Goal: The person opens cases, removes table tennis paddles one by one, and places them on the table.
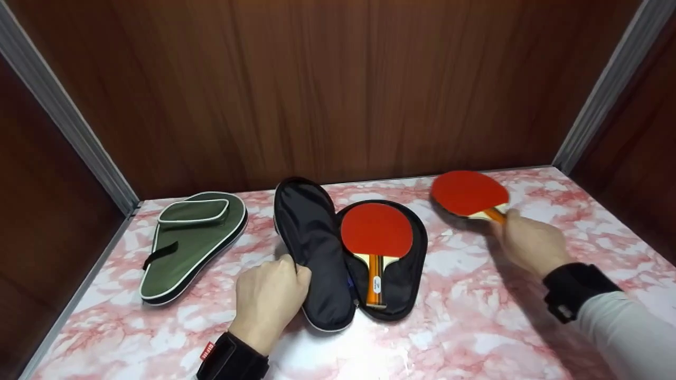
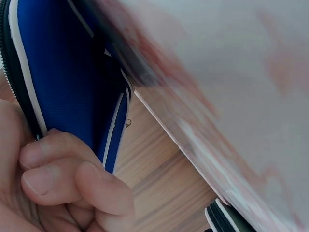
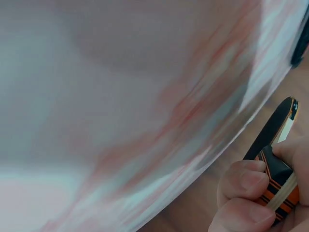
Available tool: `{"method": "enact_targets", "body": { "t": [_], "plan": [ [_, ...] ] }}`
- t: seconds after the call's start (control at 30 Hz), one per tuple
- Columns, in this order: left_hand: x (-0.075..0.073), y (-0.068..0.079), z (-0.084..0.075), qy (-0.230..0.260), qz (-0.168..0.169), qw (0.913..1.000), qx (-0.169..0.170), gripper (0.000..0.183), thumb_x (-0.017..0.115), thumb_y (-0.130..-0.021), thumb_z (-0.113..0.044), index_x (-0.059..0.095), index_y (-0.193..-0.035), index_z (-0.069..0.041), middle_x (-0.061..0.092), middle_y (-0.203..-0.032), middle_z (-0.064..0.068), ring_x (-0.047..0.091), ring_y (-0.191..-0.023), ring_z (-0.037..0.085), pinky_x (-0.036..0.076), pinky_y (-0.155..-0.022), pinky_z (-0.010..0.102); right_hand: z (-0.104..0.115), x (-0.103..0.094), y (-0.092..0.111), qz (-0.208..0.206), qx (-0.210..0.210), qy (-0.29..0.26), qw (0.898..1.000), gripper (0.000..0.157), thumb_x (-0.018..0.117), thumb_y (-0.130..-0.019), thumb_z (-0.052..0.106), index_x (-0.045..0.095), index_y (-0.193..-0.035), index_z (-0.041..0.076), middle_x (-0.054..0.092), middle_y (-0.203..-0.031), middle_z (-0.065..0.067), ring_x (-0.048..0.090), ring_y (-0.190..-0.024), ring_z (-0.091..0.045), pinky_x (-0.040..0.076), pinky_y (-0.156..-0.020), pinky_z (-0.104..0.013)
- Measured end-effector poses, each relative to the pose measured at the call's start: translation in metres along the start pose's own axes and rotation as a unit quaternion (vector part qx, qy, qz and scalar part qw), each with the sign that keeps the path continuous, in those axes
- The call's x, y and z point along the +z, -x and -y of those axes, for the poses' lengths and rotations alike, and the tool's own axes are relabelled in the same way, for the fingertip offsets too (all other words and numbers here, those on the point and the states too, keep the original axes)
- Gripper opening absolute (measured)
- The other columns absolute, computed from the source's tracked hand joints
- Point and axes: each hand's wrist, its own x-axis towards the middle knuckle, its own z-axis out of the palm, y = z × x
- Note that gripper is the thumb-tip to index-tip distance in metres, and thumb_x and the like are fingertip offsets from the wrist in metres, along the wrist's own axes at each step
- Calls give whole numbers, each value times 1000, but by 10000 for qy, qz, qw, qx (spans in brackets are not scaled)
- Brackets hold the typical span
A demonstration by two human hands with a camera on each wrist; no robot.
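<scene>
A black table tennis bat case lies unfolded mid-table, with its lid (image 1: 314, 253) raised at a slant on the left. My left hand (image 1: 272, 295) grips the lid's left edge; in the left wrist view the curled fingers (image 2: 63, 169) hold it beside the zip and a blue fabric face (image 2: 63, 77). In the case's right half (image 1: 414, 274) rests a red bat (image 1: 376, 232), handle toward me. Off to the right, my right hand (image 1: 533, 243) holds a second red bat (image 1: 469, 192) by its handle. The right wrist view shows fingers around that striped handle (image 3: 277, 186).
A green bat case (image 1: 198, 248) with white piping and a black strap lies on the left. The pink-marbled table (image 1: 465, 327) is bounded by brown wood panels (image 1: 338, 95) at the back and sides, with grey metal posts (image 1: 79, 111) at the corners.
</scene>
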Motion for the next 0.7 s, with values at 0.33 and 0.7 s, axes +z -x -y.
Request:
{"method": "enact_targets", "body": {
  "t": [0.33,0.7],
  "plan": [
    [2,-1,0,-67,-140,9998,84,28,69,-89,-18,58,-66,-7,59,-55,14,63,-50,41,45,-47,54,-57,-5,-7,770,957,-40,9924,44,49,-113,25,48,-94,-15,50,-61,-22,55,-51,-48,49,-48,-70],
    [3,-2,0,-60,138,9999,-36,27,69,-91,-21,60,-69,-8,60,-57,15,64,-52,42,45,-48,56,-88,-9,-17,1733,1261,24,9768,48,46,-114,24,45,-107,-24,57,-71,-28,61,-61,-52,56,-61,-72]
  ]
}}
